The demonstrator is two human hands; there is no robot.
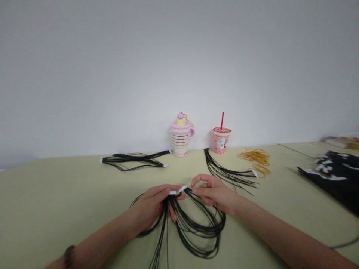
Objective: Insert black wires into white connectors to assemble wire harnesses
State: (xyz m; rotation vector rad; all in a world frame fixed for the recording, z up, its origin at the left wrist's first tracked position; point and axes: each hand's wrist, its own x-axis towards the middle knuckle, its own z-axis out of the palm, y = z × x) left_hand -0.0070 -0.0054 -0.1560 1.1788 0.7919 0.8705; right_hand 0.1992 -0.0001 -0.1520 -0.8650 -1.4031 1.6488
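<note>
My left hand [153, 207] is closed on a black wire harness [196, 224], its thumb pressed against a white connector [172, 192]. Several thin black wires hang below it and loop round to the right. A second white connector [183, 188] sits tilted just right of the first, over the left fingertips. My right hand [211, 192] comes in from the right with thumb and index finger pinched together beside that second connector. What lies between those fingertips is too small to make out. A thin strand shows under the right hand.
Another harness [131, 160] lies at the back left, and one more [224, 170] behind my right hand. A pink-striped cup [180, 140] and a drink cup with a straw [221, 142] stand by the wall. Rubber bands [256, 158] and a black pile [336, 179] lie right.
</note>
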